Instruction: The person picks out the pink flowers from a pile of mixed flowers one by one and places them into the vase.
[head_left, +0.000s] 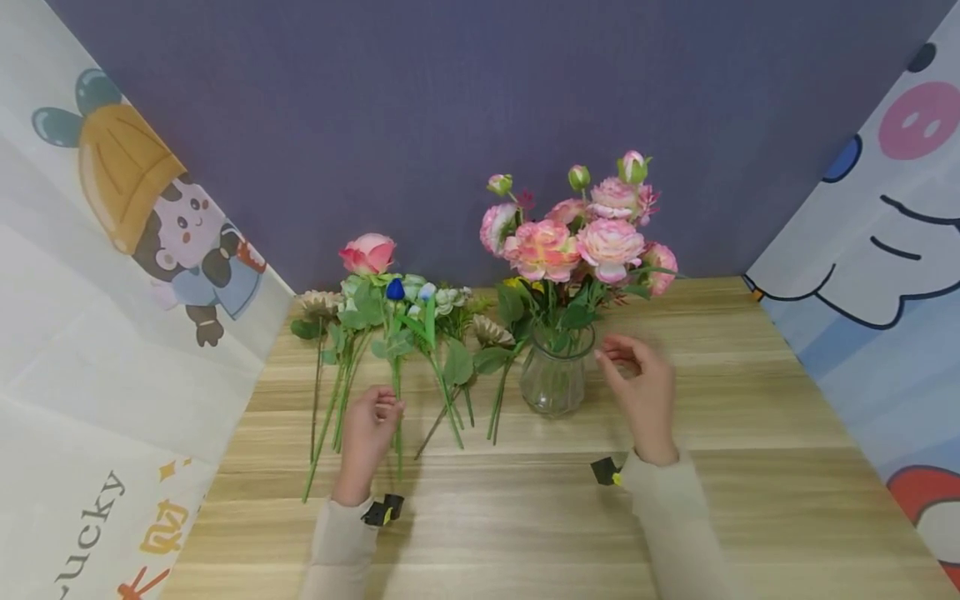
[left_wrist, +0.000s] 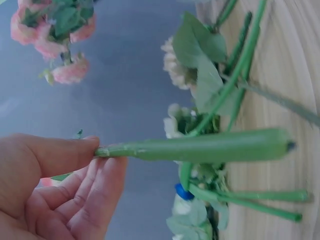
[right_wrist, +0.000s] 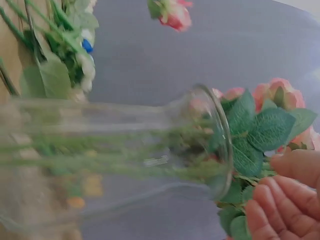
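In the head view my left hand (head_left: 372,425) pinches the green stem of a pink rose (head_left: 367,254) between thumb and fingertips. The stem's thick cut end (left_wrist: 270,145) points toward the left wrist camera. The rose head rises above the other flowers on the left. My right hand (head_left: 641,387) is beside the rim of a clear glass vase (head_left: 553,387), fingers loosely bent and holding nothing. Several pink peonies (head_left: 611,247) with buds and leaves stand in the vase, their stems visible through the glass. Leaves (right_wrist: 270,132) hang over the rim near the right fingertips.
Left of the vase lie several artificial flowers: a beige bloom (head_left: 321,304), a blue tulip bud (head_left: 395,289), white blossoms (head_left: 450,298) and another beige bloom (head_left: 491,332). Their stems point toward the front of the wooden table (head_left: 510,517). A dark panel (head_left: 420,125) stands behind.
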